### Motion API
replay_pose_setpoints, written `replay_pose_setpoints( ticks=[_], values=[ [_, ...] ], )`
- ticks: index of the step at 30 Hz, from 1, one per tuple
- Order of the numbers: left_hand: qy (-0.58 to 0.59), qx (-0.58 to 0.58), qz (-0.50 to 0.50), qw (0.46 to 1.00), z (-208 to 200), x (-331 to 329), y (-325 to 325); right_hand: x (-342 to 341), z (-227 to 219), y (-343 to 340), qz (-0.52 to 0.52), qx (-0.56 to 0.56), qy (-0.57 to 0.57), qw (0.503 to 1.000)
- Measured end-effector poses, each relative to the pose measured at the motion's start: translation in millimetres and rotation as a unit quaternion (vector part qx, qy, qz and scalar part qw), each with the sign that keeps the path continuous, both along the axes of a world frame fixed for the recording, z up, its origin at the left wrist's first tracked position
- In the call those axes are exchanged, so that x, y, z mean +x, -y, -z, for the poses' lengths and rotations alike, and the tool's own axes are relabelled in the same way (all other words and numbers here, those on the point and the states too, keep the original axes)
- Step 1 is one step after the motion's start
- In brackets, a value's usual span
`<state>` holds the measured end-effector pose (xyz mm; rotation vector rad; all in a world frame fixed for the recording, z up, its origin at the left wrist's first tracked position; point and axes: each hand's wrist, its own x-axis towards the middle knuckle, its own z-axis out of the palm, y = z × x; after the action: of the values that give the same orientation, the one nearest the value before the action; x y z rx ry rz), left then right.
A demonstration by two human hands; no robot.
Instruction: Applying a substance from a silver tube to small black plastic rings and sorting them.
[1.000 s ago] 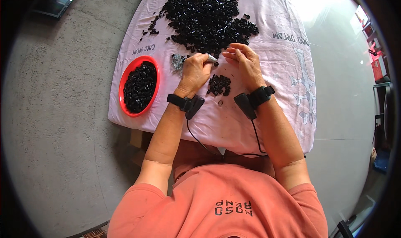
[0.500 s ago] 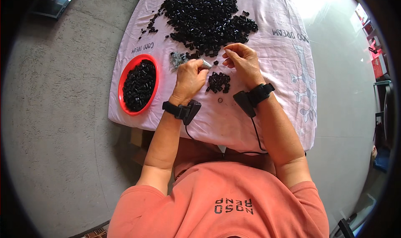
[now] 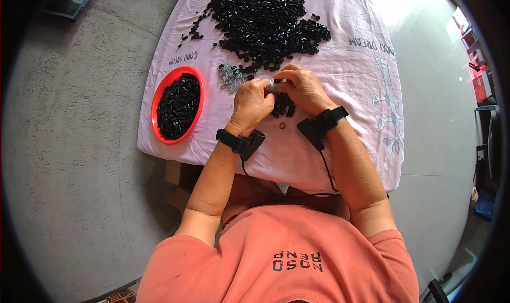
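Observation:
My left hand (image 3: 253, 102) is closed in a pinch round a small silver-grey piece (image 3: 270, 85) whose exact kind I cannot make out. Right against it, the fingertips of my right hand (image 3: 303, 90) are closed on a small black part (image 3: 277, 81). The two hands meet over a small heap of black parts (image 3: 283, 106), which they partly cover. Beside my left knuckles lies a loose pile of thin grey pieces (image 3: 230, 77). A small dark ring (image 3: 282, 126) rests on the cloth just below the heap.
A large mound of shiny black parts (image 3: 265, 26) spreads over the far end of the pink-clothed table (image 3: 350, 154). At its left edge stands a red oval basin (image 3: 154, 121) filled with black parts (image 3: 178, 106). Both wrists wear black straps with devices; a cable (image 3: 327, 170) hangs from the right one.
My left hand has shifted right with the silver-grey piece. My right hand has come down and left, so the fingertips now meet, where before they were apart.

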<state>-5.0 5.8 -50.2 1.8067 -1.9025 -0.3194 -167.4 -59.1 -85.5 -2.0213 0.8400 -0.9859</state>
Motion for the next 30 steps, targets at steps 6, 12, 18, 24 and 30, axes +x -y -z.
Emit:
replay_pose_setpoints(
  ticks=[6,12,18,24,30],
  values=[
    [-0.035,-0.016,0.005,0.999,3.9,1.5,-1.9,2.5,1.3,-2.5,0.039,-0.019,-0.033,0.998],
    [-0.029,0.005,-0.004,1.000,0.1,-8.0,-2.6,5.4,10.2,-0.9,0.046,-0.057,-0.043,0.996],
    [-0.029,-0.024,0.017,0.999,1.3,-2.5,-4.9,1.8,3.2,-0.4,0.025,-0.005,-0.022,0.999],
    [-0.101,0.006,-0.036,0.994,0.2,1.5,-4.9,-5.0,-1.3,2.3,-0.020,0.196,0.115,0.974],
    [-0.239,0.046,-0.036,0.969,-0.4,3.6,-7.0,-5.9,-4.3,5.3,-0.073,0.322,0.235,0.914]
  ],
)
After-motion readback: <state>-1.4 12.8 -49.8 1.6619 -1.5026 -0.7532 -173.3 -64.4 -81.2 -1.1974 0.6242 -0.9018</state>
